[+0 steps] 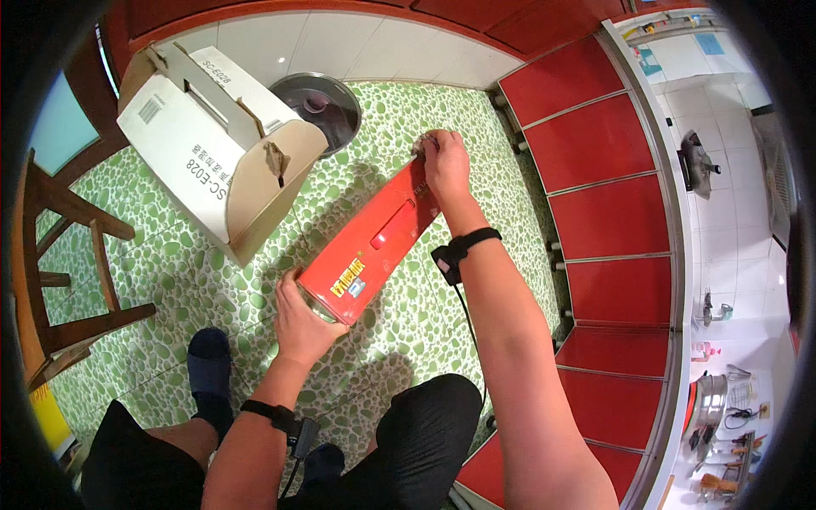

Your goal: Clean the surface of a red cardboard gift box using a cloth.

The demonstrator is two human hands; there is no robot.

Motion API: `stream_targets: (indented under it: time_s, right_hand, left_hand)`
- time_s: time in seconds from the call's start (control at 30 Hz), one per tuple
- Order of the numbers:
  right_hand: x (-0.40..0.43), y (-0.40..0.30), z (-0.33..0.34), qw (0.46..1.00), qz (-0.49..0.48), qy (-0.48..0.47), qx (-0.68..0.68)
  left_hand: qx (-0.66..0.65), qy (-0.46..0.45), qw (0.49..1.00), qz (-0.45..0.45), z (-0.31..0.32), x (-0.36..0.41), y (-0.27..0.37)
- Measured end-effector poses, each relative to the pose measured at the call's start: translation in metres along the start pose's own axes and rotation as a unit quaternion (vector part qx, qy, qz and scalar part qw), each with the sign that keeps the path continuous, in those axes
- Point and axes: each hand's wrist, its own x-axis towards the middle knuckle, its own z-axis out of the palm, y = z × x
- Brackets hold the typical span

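Note:
Between my two hands, over the green pebble-patterned floor, is a long red cardboard box (373, 245) with yellow printed characters. My left hand (309, 319) grips its near lower end, thumb along the edge and fingers on the side. My right hand (444, 162) is at the far upper end, its fingertips bent over the corner and partly hidden. The box lies at a slant, with a slot in its upper face. Up and to the left stands a white carton (185, 143) with a carry-handle top and brown cardboard end flaps.
A dark round basin (319, 108) is on the floor behind the carton. A wooden chair (95, 255) stands at the left. Red cabinets (605, 197) with a pale countertop (682, 268) run along the right. Cables hang from both wrist straps.

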Motion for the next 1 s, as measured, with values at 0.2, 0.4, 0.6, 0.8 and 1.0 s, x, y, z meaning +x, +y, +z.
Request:
stream_targets:
  time_s: [0.2,0.4,0.6,0.8,1.0]
  right_hand:
    - [-0.031,0.040,-0.024,0.998,-0.026,0.015,-0.060]
    - [-0.044,0.043,-0.035,0.992,0.074,0.000,-0.098]
    - [-0.018,0.031,-0.021,0.999,-0.018,-0.015,-0.047]
    - [-0.074,0.045,-0.050,0.997,0.040,-0.022,-0.061]
    - [-0.097,0.038,-0.056,0.982,0.165,-0.022,-0.086]
  left_hand:
    - [0.013,-0.027,0.999,-0.025,-0.003,-0.002,0.011]
    - [0.011,-0.018,1.000,-0.003,-0.003,0.003,0.004]
    - [0.008,-0.044,0.999,-0.009,-0.003,0.003,0.008]
    - [0.029,-0.050,0.998,-0.018,-0.012,0.009,0.003]
    - [0.026,-0.076,0.996,-0.030,-0.014,0.011,0.016]
